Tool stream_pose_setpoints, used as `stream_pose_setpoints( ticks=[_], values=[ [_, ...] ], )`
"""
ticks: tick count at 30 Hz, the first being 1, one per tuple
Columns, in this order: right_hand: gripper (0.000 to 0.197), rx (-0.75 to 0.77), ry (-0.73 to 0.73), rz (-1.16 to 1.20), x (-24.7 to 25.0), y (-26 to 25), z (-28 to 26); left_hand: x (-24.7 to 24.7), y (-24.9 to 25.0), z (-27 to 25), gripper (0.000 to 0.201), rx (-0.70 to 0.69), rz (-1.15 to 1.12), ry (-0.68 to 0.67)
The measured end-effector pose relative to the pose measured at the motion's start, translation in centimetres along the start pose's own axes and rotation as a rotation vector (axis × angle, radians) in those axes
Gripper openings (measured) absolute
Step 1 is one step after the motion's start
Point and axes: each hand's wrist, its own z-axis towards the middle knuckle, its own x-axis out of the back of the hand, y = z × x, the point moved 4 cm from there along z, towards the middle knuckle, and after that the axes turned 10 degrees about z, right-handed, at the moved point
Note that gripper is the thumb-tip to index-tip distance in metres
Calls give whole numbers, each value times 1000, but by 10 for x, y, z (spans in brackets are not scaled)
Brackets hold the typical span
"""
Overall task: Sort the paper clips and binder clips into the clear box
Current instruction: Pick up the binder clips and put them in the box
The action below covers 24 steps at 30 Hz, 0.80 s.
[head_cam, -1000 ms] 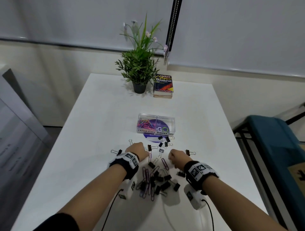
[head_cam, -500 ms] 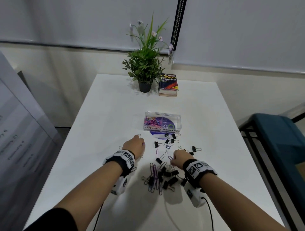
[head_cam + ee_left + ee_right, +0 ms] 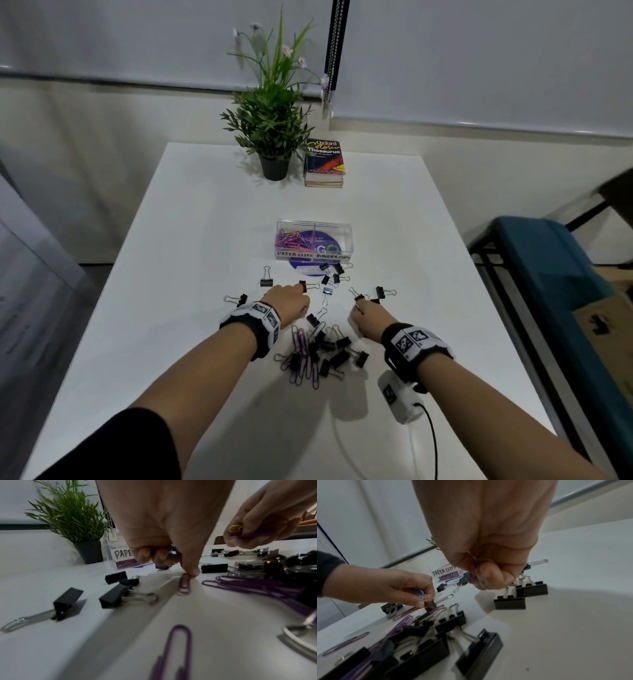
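Observation:
The clear box (image 3: 342, 229) stands mid-table, labelled PAPER CLIPS and BINDER CLIPS, with coloured paper clips (image 3: 291, 240) in its left half. A pile of black binder clips (image 3: 337, 356) and purple paper clips (image 3: 301, 356) lies between my wrists. My left hand (image 3: 301, 301) holds blue paper clips (image 3: 174, 553) in its curled fingers, and one fingertip (image 3: 192, 572) presses a purple paper clip (image 3: 184, 585) on the table. My right hand (image 3: 358, 313) pinches a yellow and a purple paper clip (image 3: 476, 566) just above the table.
Loose binder clips (image 3: 266, 279) lie scattered between the hands and the box. A potted plant (image 3: 272, 137) and a stack of books (image 3: 323, 162) stand at the far edge. A blue bench (image 3: 548, 274) is right of the white table (image 3: 171, 240).
Both hands have stayed low over the scattered clips, shifting only slightly. The head view has swung a little.

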Motion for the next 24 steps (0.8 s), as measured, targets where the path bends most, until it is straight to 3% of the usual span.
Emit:
stream_pose_setpoints(
  ticks=[7, 12, 16, 18, 21, 23, 24],
  values=[
    [33, -62, -63, 171, -10, -3, -4, -10, -15, -20, 38, 52, -195, 26],
    [30, -6, -81, 80, -19, -22, -1, -7, -19, -29, 39, 141, -245, -4],
    [31, 87, -129, 77, -34, -40, -5, -8, -13, -29, 46, 267, -142, -25],
    [35, 135, -152, -64, -45, -44, -11, -11, -6, -28, 40, 300, -154, -40],
    [31, 199, -195, -467, -59, -41, -17, -15, -2, -26, 32, 331, -224, -77],
    [20, 226, -170, -547, -57, -36, -19, -17, -4, -26, 33, 336, -278, -102],
    [24, 225, -150, -546, -53, -34, -20, -18, -5, -27, 34, 332, -301, -106]
  ],
)
